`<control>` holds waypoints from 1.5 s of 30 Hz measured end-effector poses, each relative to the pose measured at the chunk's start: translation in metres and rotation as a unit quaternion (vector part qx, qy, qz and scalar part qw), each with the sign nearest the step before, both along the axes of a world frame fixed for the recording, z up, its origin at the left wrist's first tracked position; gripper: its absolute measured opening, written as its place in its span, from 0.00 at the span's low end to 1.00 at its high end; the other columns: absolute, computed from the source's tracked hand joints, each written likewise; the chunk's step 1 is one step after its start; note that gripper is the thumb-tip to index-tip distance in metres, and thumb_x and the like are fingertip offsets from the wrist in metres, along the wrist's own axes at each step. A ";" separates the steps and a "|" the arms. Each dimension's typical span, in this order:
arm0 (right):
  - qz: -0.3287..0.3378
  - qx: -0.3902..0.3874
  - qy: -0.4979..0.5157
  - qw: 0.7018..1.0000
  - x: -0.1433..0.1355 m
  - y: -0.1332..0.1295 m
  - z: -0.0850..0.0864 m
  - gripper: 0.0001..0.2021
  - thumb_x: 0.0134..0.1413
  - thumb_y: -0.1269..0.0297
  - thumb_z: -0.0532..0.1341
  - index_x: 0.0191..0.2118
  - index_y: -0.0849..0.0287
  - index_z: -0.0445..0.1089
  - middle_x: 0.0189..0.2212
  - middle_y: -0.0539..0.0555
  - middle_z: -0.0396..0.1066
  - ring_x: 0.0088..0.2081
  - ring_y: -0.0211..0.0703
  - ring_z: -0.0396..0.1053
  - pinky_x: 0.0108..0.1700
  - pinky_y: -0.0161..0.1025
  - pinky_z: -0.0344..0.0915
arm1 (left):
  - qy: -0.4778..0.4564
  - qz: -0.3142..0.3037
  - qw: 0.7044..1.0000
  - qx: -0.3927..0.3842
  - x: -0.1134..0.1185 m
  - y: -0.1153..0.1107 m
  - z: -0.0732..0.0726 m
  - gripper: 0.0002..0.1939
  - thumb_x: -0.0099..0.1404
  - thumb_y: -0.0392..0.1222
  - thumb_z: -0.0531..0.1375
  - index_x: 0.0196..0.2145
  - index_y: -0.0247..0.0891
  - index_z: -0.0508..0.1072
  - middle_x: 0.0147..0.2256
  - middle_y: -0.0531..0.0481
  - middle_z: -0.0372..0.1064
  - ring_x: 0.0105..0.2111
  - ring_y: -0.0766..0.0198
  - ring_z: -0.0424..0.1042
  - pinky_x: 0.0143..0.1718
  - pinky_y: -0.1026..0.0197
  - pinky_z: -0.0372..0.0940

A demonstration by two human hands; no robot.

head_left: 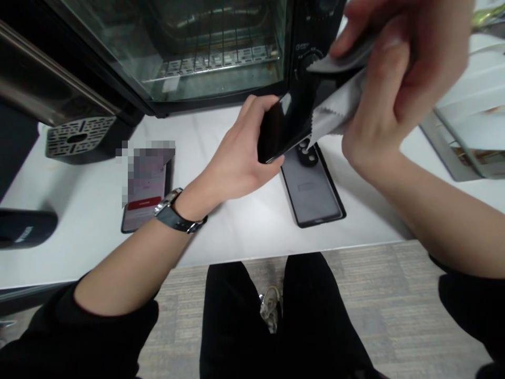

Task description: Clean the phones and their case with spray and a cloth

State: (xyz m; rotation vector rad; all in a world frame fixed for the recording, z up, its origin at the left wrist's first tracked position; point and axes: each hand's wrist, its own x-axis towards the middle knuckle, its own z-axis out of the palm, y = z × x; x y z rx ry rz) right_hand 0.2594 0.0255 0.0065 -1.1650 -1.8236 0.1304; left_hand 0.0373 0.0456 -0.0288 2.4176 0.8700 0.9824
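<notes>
Near the middle of the frame, the left hand (240, 158) grips a glossy black smartphone (281, 129) by its lower end, the fingers wrapped around its edge and the thumb along the near side, so the phone is held tilted above the white counter (244, 226). A dark wristwatch with a metal case (173, 213) sits on that wrist. At the upper right of the frame, the right hand (394, 79) pinches a pale grey microfibre cleaning cloth with a zigzag edge (339, 108) between thumb and fingers; the cloth is bunched in the grasp and its free corner lies against the upper part of the held phone's dark face.

Directly below the held phone, a second grey smartphone in a black case (313, 187) lies flat on the counter with its back up, its round camera lenses towards the far end. To the left of centre, a third phone with a lit pinkish screen (144, 195) lies flat on the counter, its display partly blurred. A black countertop oven with a glass door and wire rack (197, 52) stands along the top of the frame, its control dials just behind the cloth. At the far left edge lies a dark oblong object (23, 229). The person's black trousers (244, 326) show at the bottom, over a grey wood-pattern floor (394, 295).
</notes>
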 end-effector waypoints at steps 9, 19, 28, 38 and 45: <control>-0.039 0.026 -0.312 0.949 -0.034 -0.003 -0.010 0.29 0.75 0.61 0.46 0.72 0.73 0.54 0.75 0.67 0.53 0.78 0.64 0.45 0.76 0.74 0.35 | 0.021 0.152 0.987 0.053 0.010 -0.011 -0.009 0.30 0.62 0.40 0.65 0.60 0.40 0.61 0.56 0.40 0.66 0.57 0.46 0.70 0.59 0.45 0.66; -0.038 -0.028 -0.287 0.957 -0.045 0.009 -0.012 0.32 0.71 0.60 0.50 0.73 0.77 0.53 0.75 0.75 0.49 0.77 0.69 0.46 0.75 0.75 0.36 | -0.075 0.182 0.980 0.012 0.010 -0.010 -0.020 0.42 0.59 0.31 0.62 0.66 0.44 0.48 0.51 0.42 0.69 0.49 0.51 0.75 0.50 0.49 0.72; -0.022 0.054 -0.270 0.961 -0.028 -0.017 -0.019 0.20 0.73 0.67 0.51 0.61 0.68 0.70 0.67 0.65 0.69 0.71 0.56 0.64 0.75 0.64 0.53 | -0.053 0.165 0.985 0.004 0.013 -0.015 -0.014 0.43 0.58 0.35 0.66 0.66 0.42 0.50 0.52 0.40 0.70 0.50 0.49 0.76 0.52 0.47 0.73; -0.002 0.056 -0.314 0.948 -0.024 -0.039 -0.031 0.28 0.71 0.66 0.50 0.72 0.70 0.58 0.71 0.69 0.61 0.72 0.63 0.60 0.73 0.73 0.50 | -0.052 0.112 0.992 0.005 0.014 -0.021 -0.017 0.44 0.56 0.33 0.65 0.66 0.42 0.50 0.62 0.36 0.65 0.59 0.47 0.71 0.58 0.44 0.71; 0.066 0.054 -0.337 0.938 -0.038 -0.037 -0.032 0.27 0.70 0.63 0.51 0.68 0.70 0.63 0.68 0.66 0.67 0.71 0.55 0.64 0.74 0.58 0.57 | -0.037 0.074 0.997 0.002 0.013 -0.023 -0.017 0.48 0.52 0.27 0.60 0.68 0.42 0.46 0.65 0.35 0.60 0.64 0.46 0.67 0.64 0.39 0.66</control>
